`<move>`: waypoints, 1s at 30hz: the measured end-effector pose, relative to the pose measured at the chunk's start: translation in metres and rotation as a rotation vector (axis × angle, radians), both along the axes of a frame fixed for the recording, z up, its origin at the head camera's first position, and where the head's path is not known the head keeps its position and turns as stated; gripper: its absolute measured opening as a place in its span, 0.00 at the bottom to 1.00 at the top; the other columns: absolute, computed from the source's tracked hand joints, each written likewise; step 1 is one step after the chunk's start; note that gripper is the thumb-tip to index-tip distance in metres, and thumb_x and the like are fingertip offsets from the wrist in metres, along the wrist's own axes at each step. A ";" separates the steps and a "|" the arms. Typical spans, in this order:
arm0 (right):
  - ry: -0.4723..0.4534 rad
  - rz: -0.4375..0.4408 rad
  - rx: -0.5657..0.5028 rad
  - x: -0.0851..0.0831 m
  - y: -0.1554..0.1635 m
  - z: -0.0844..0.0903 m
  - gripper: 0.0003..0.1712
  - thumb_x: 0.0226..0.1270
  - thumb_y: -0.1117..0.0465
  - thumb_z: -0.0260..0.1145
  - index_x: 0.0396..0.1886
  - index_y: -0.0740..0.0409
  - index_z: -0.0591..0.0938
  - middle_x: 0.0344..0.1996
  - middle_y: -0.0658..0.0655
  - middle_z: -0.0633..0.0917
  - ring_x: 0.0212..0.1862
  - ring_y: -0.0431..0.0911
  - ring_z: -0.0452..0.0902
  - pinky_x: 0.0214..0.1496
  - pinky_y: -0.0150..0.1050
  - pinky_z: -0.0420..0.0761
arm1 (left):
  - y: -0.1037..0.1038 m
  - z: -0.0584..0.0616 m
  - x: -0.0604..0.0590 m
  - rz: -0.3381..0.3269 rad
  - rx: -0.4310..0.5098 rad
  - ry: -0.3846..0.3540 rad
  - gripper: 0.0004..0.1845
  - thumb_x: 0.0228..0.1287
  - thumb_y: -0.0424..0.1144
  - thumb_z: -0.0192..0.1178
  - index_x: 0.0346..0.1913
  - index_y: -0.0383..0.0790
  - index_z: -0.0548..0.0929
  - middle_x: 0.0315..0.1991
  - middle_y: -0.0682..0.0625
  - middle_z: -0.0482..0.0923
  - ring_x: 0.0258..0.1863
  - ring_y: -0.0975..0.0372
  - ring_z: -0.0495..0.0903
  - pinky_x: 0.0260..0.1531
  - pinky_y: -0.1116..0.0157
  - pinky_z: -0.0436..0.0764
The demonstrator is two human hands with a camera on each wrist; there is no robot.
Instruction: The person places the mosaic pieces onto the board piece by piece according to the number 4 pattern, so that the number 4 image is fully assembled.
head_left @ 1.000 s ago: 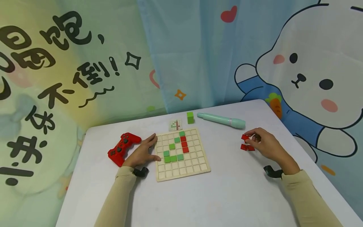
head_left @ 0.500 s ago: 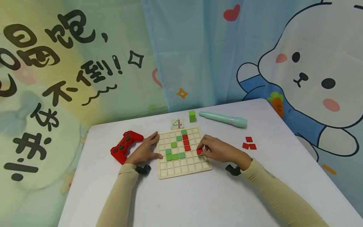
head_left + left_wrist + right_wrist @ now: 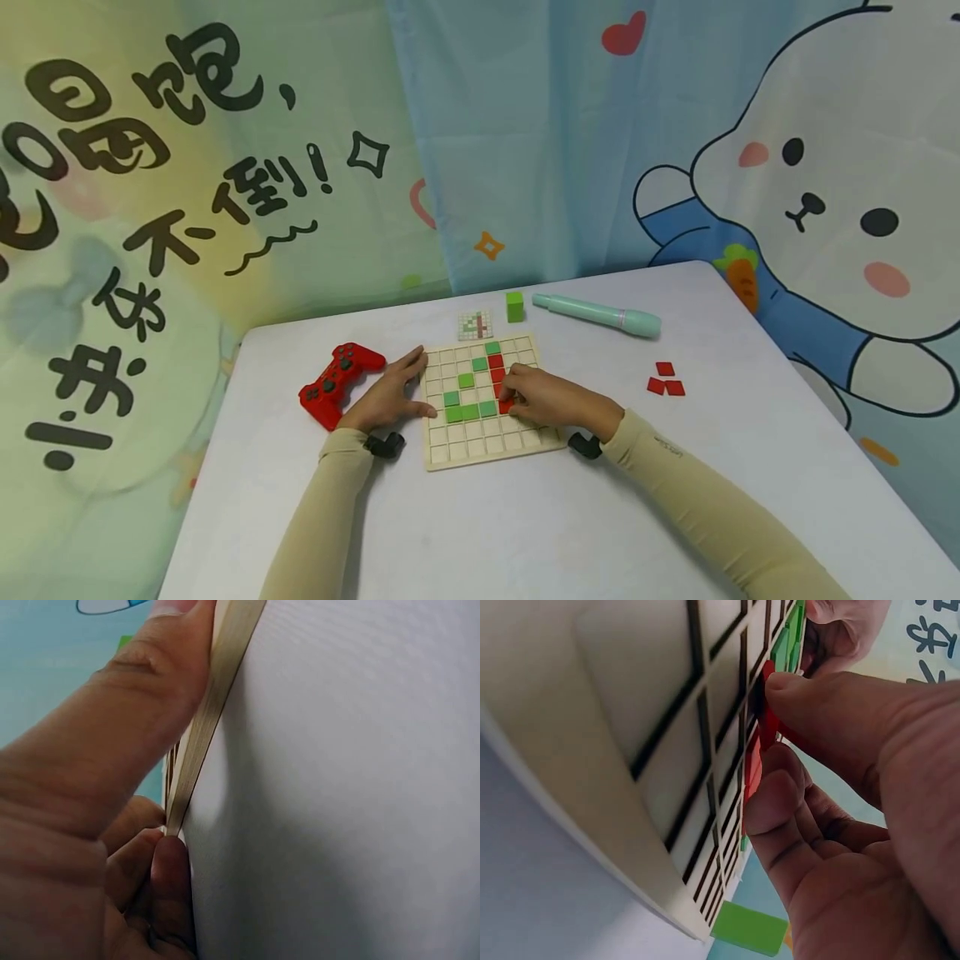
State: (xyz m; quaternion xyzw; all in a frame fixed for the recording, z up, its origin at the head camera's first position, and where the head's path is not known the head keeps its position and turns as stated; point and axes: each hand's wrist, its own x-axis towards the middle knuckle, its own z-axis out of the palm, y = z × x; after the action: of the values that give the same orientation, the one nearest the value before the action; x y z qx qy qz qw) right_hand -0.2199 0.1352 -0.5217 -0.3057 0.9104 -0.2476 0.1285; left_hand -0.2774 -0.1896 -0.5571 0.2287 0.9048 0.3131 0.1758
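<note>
Two hands work at a wooden grid board (image 3: pixel 491 450) that lies near the middle of the white counter (image 3: pixel 525 533). From the head view, the left hand (image 3: pixel 390 398) lies flat on the counter with straight fingers, and it presses against the left edge of the board. The right hand (image 3: pixel 543 398) is over the right part of the board, and its fingers pinch a red tile (image 3: pixel 506 406) (only a bit of it shows) just under the column of red tiles (image 3: pixel 496 368). Green tiles (image 3: pixel 468 412) sit in the board beside it. A red game controller (image 3: pixel 337 383) lies near the left edge of the counter, just beside the left hand. Three loose red tiles (image 3: pixel 666 382) lie well apart toward the right edge. Near the back edge are a small pattern card (image 3: pixel 476 325), a green block (image 3: pixel 514 307) and a mint pen (image 3: pixel 597 315).

Next is the left wrist view. The thumb of the left hand (image 3: pixel 97 772) lies straight along the thin wooden edge of the board (image 3: pixel 214 697), touching it. That grip is open.

Last is the right wrist view. The thumb and fingers of the right hand (image 3: pixel 855 795) close on the red tile (image 3: pixel 766 712), which stands on edge at the board (image 3: pixel 630 735), right by a square. That grip holds the tile.
</note>
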 end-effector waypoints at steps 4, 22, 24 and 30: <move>-0.009 -0.011 0.000 -0.001 0.002 -0.003 0.08 0.73 0.61 0.73 0.49 0.57 0.86 0.45 0.53 0.82 0.41 0.40 0.74 0.46 0.32 0.80 | 0.002 0.001 -0.001 0.002 -0.012 0.004 0.60 0.57 0.49 0.81 0.86 0.42 0.55 0.90 0.47 0.43 0.88 0.42 0.47 0.82 0.42 0.62; -0.012 -0.036 -0.052 0.004 0.011 -0.004 0.09 0.76 0.62 0.71 0.52 0.56 0.87 0.51 0.52 0.84 0.50 0.43 0.81 0.56 0.39 0.84 | 0.003 -0.005 -0.003 -0.007 -0.004 -0.014 0.61 0.57 0.50 0.81 0.86 0.42 0.54 0.90 0.47 0.42 0.88 0.41 0.46 0.82 0.41 0.61; -0.006 -0.082 -0.079 0.012 0.026 0.000 0.11 0.78 0.60 0.68 0.55 0.55 0.87 0.53 0.52 0.84 0.52 0.43 0.81 0.56 0.40 0.84 | 0.004 -0.005 -0.002 -0.015 -0.004 -0.012 0.61 0.58 0.51 0.81 0.86 0.42 0.54 0.90 0.47 0.42 0.88 0.41 0.46 0.82 0.42 0.62; 0.093 -0.301 -0.238 0.037 0.100 0.012 0.12 0.81 0.62 0.64 0.58 0.55 0.86 0.53 0.55 0.87 0.48 0.47 0.82 0.51 0.35 0.84 | 0.000 -0.003 0.000 0.003 0.004 -0.013 0.60 0.57 0.50 0.81 0.86 0.42 0.55 0.90 0.47 0.43 0.88 0.41 0.46 0.82 0.40 0.61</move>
State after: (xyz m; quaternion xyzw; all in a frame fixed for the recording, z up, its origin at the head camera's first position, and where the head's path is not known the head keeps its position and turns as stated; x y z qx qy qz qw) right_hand -0.1827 0.2351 -0.5093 -0.1901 0.9151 -0.3555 0.0110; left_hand -0.2777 -0.1894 -0.5604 0.2254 0.9033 0.3170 0.1809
